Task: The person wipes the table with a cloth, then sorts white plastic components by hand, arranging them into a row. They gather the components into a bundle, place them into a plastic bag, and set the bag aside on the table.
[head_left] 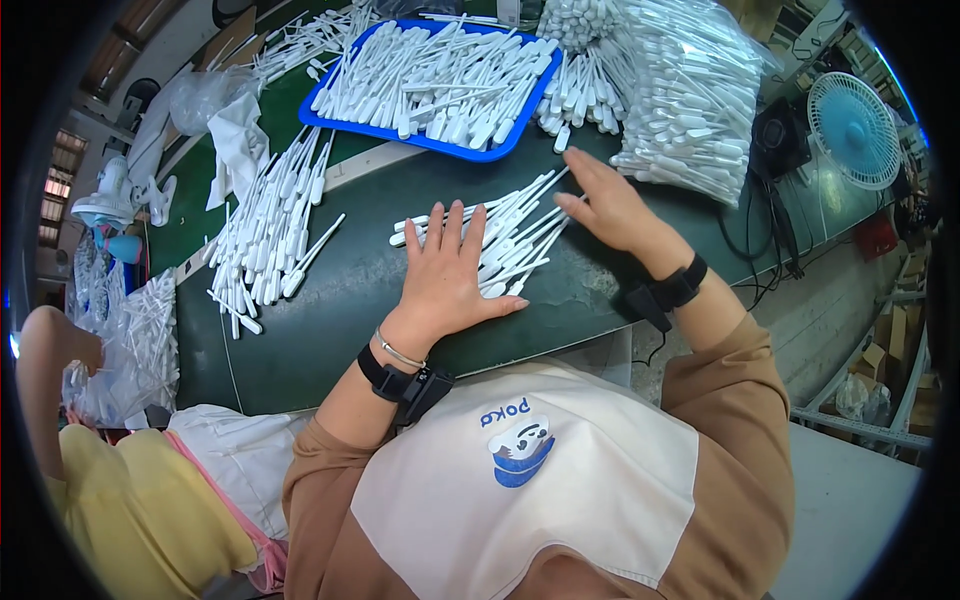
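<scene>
A small pile of white plastic dropper pipettes point(515, 228) lies on the dark green table in front of me. My left hand point(448, 265) rests palm down on the pile's near left part, its fingers spread. Part of the pile is hidden beneath it. At the pile's right end, my right hand point(612, 205) is held edgewise with fingers stretched and thumb apart, close to the thin stem tips. Neither hand is closed round a pipette. Beyond them, a blue tray point(480, 153) is heaped with more of the same pipettes.
Another loose heap of pipettes point(270, 225) lies to the left beside a white cloth point(238, 150). A bulging clear bag of pipettes point(690, 100) stands at the far right, near a dark box with cables and a blue fan point(853, 130). A co-worker's arm point(45, 390) is at the left.
</scene>
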Action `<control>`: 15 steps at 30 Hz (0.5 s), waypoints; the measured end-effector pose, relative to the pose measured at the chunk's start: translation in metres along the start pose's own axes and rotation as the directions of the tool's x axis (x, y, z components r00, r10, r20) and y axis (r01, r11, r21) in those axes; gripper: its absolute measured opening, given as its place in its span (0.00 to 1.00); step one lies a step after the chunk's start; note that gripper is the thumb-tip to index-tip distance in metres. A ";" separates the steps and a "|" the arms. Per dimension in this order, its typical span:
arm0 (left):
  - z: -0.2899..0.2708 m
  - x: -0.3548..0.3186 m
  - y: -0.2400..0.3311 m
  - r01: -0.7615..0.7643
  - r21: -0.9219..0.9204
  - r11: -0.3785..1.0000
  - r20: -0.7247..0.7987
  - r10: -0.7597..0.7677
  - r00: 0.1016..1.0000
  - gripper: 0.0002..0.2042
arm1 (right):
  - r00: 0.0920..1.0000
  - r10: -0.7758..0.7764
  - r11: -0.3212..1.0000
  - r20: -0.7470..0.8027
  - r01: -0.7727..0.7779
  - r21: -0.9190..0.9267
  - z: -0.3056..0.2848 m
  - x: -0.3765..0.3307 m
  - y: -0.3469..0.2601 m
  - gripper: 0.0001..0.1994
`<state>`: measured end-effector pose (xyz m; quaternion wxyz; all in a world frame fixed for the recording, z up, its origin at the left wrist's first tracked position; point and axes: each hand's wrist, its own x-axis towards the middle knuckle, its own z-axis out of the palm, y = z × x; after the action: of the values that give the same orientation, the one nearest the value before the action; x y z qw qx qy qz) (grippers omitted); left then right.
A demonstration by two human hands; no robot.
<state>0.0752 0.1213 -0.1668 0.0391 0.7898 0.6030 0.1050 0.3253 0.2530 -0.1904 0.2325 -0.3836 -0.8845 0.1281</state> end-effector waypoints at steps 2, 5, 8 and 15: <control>0.002 0.000 -0.003 -0.015 -0.017 1.000 -0.012 0.014 1.000 0.57 | 0.998 -0.024 1.000 0.052 0.025 -0.014 0.010 -0.001 -0.008 0.33; 0.002 0.000 -0.005 -0.010 -0.029 1.000 -0.022 0.010 1.000 0.56 | 0.995 -0.055 0.998 0.079 0.054 0.015 0.016 -0.004 -0.018 0.34; 0.003 0.001 -0.005 -0.013 -0.037 0.999 -0.030 0.012 0.999 0.56 | 0.993 -0.084 0.994 0.079 0.078 0.077 0.019 -0.010 -0.030 0.34; 0.005 0.002 -0.005 -0.016 -0.034 0.999 -0.052 0.014 0.999 0.55 | 0.984 0.153 0.842 0.091 -0.178 0.510 0.012 -0.010 -0.044 0.32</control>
<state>0.0718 0.1251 -0.1729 0.0364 0.7905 0.5960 0.1363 0.2983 0.2158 -0.1858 0.2942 -0.3791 -0.7865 0.3888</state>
